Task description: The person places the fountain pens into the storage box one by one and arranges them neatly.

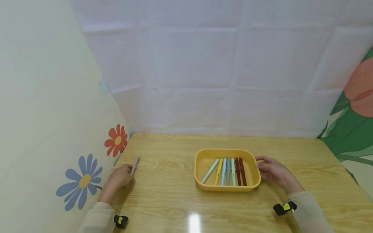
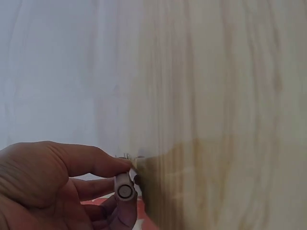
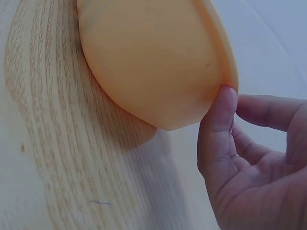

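At the table's left side my left hand (image 1: pixel 120 177) pinches a pale pink pen (image 1: pixel 135 165) between thumb and fingers. One round end of that pen (image 2: pixel 125 191) faces the camera in the left wrist view. A yellow tray (image 1: pixel 227 188) sits right of the table's middle. My right hand (image 1: pixel 275 171) is at the tray's right end; in the right wrist view thumb and index finger pinch its rim (image 3: pixel 231 62). Inside the tray lie several pens: a pale green pen (image 1: pixel 210 171) slanted at the left, a yellow pen (image 1: pixel 218 171), blue, grey-blue and light green ones, and two dark red pens (image 1: pixel 243 171).
The wooden table (image 1: pixel 166 194) stands against a creased white cloth (image 1: pixel 186 81). A flower-printed wall covering (image 1: pixel 58 113) borders the left side, with another (image 1: pixel 358 129) at the right. Black wrist devices (image 1: pixel 120 221) are on both sleeves.
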Demonstrator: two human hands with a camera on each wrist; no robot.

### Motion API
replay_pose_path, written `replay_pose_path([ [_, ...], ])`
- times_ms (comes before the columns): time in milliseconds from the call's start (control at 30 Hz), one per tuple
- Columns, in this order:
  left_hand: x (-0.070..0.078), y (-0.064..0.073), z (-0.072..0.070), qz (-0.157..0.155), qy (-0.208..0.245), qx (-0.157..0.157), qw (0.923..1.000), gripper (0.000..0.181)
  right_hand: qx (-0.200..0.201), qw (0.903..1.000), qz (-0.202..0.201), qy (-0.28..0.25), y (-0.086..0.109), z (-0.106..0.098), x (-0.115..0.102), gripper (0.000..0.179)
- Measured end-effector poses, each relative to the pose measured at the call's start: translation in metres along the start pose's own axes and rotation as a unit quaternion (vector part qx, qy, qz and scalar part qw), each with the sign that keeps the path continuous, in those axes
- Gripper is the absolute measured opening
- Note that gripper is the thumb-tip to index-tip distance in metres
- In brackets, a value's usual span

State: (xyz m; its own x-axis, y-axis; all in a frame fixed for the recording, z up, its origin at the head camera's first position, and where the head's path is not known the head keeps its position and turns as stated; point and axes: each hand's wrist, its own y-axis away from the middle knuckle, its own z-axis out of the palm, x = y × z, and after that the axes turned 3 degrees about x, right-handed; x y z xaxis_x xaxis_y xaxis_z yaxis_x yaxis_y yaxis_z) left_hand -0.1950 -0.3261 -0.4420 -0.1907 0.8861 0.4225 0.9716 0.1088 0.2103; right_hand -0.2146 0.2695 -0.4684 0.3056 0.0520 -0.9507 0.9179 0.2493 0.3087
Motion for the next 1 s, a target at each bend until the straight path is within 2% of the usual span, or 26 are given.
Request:
replay_pose_path([
  [167,0.009,-0.004,0.005,-0.005,0.032,0.004,0.9995,0.05,0.001,1.0,0.001,-0.002,-0.001,-0.001,0.002,0.039],
  [267,0.016,-0.005,0.007,0.002,0.049,0.011,0.9987,0.049,-0.003,1.0,0.0,-0.005,-0.001,-0.001,0.002,0.039],
  [400,0.029,-0.002,0.009,0.017,0.095,0.012,0.9952,0.051,-0.002,1.0,0.002,-0.006,-0.001,0.0,0.002,0.041],
  [667,0.061,0.006,0.009,0.035,0.184,0.013,0.9823,0.051,0.014,0.9999,0.006,0.006,-0.001,-0.001,-0.001,0.042],
  [1000,0.086,0.007,0.021,0.05,0.27,0.022,0.9614,0.049,-0.003,1.0,0.001,-0.003,-0.002,-0.002,0.002,0.038],
])
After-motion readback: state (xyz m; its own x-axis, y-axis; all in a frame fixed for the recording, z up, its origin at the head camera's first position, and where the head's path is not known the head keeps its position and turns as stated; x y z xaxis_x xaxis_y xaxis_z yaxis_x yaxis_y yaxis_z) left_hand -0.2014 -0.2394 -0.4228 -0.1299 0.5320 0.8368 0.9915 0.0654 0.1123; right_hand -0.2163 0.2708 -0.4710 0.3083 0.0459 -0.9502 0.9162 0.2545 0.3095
